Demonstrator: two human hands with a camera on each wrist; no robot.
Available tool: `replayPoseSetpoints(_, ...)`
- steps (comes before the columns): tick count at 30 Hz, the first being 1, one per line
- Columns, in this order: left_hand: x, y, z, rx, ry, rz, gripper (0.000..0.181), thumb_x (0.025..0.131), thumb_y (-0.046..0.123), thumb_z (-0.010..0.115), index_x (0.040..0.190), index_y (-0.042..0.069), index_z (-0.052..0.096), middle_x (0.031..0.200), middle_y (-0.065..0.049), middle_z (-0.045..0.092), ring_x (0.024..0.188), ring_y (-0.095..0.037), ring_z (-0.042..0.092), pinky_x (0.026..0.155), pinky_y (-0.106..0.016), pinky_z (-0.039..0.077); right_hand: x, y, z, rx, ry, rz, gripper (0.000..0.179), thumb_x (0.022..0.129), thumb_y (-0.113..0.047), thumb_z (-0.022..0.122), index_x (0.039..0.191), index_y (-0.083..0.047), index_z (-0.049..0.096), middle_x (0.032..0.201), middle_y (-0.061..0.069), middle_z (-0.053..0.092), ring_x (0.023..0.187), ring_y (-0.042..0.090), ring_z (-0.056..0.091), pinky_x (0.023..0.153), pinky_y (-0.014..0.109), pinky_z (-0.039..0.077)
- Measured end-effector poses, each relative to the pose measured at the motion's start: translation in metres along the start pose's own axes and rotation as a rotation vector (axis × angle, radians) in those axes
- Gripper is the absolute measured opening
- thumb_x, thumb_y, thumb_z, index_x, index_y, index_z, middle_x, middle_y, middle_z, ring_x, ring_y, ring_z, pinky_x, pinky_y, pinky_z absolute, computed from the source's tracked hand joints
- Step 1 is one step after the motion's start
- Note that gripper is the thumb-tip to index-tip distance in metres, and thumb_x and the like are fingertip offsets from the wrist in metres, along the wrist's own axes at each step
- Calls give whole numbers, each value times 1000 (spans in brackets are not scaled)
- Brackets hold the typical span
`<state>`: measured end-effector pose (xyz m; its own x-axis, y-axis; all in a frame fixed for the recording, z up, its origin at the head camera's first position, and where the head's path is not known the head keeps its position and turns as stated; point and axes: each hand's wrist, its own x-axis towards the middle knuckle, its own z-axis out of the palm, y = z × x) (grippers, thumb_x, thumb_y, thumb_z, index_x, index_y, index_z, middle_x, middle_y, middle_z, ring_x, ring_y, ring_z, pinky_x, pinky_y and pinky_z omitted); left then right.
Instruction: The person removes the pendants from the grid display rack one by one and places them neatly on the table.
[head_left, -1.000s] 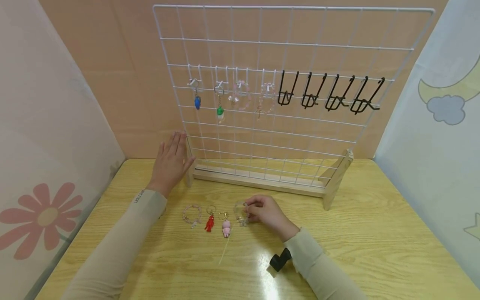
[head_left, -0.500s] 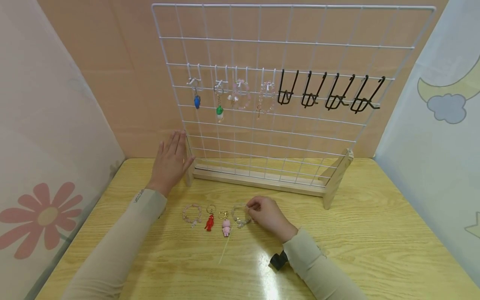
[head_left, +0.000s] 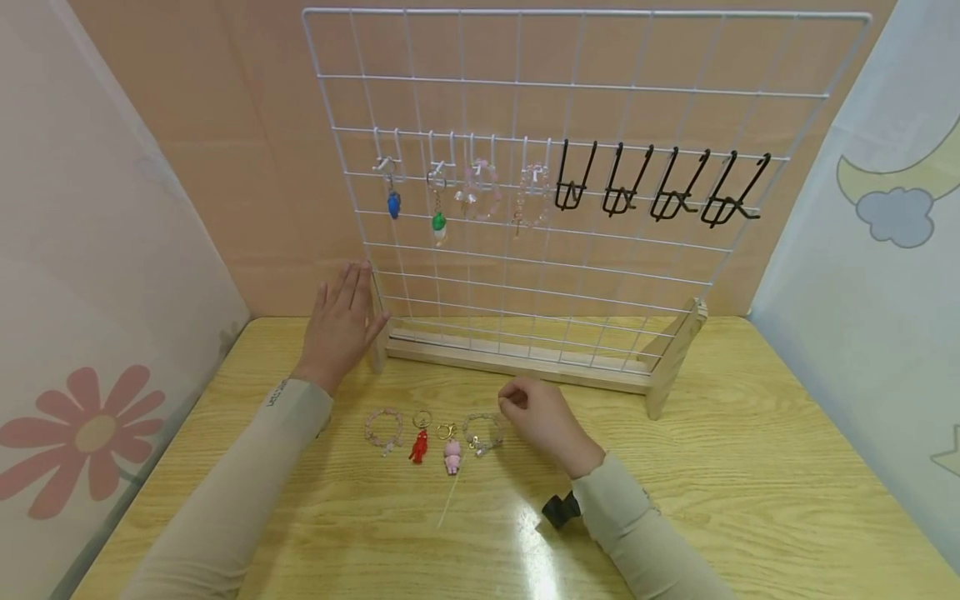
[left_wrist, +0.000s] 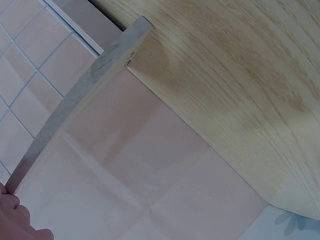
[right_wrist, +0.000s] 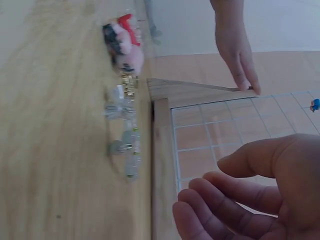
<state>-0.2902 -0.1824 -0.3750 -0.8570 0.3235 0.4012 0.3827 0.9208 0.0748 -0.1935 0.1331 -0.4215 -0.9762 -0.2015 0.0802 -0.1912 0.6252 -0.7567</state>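
Note:
My left hand [head_left: 340, 325] rests with straight fingers against the wooden side post [left_wrist: 75, 102] of a white wire grid rack [head_left: 585, 14]. Just above the table, my right hand [head_left: 546, 421] has loosely curled fingers with nothing in them; in the right wrist view its thumb stands apart from the fingertips. Left of it lies a clear beaded bracelet [head_left: 480, 450] with charms. Farther left, in a row on the table, are a pink bear-like keychain [head_left: 452, 457], a red figure keychain [head_left: 419, 447] and a pink beaded bracelet [head_left: 400, 429].
On the rack's white hooks hang a blue keychain [head_left: 393, 205], a green-and-white keychain [head_left: 439, 223] and two pink bracelets. Several black hooks [head_left: 572, 196] hang bare to their right. A small black object [head_left: 558, 510] lies by the right sleeve. Covered walls close in both sides.
My right hand has let go of the clear beaded bracelet and lifted slightly away. The bracelet has settled a little farther left, lying flat. My left hand has stayed put.

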Motion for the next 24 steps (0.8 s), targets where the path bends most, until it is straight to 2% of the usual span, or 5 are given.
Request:
replayPoseSetpoints(10, -1, 0, -1, 3, -7, 1, 82, 107, 39, 50, 162, 0, 4, 167, -22, 11, 156, -33, 5, 122, -61, 10, 10, -19, -23, 127, 218, -110, 16, 100, -11, 63, 111, -2, 71, 100, 8, 71, 90, 22, 66, 80, 39, 60)
replayPoseSetpoints(15, -1, 1, -1, 2, -5, 1, 81, 107, 40, 50, 162, 0, 5, 167, -23, 14, 156, -34, 5, 122, -60, 8, 18, -29, -40, 210, 315, -142, 18, 101, -11, 63, 113, -1, 71, 105, 12, 71, 92, 24, 68, 76, 28, 59)
replayPoseSetpoints(19, -1, 1, -1, -6, -9, -6, 81, 107, 39, 50, 162, 1, 4, 167, -23, 14, 156, -33, 4, 123, -59, 6, 24, -37, -55, 281, 386, -183, 20, 101, -11, 62, 115, 2, 69, 106, 17, 70, 90, 32, 70, 73, 18, 57)
replayPoseSetpoints(24, -1, 0, -1, -10, -10, -9, 81, 107, 39, 50, 162, 1, 4, 167, -23, 13, 156, -33, 3, 123, -59, 5, 32, -48, -68, 368, 452, -228, 22, 101, -13, 62, 114, 3, 68, 105, 20, 68, 91, 35, 69, 77, 21, 58)
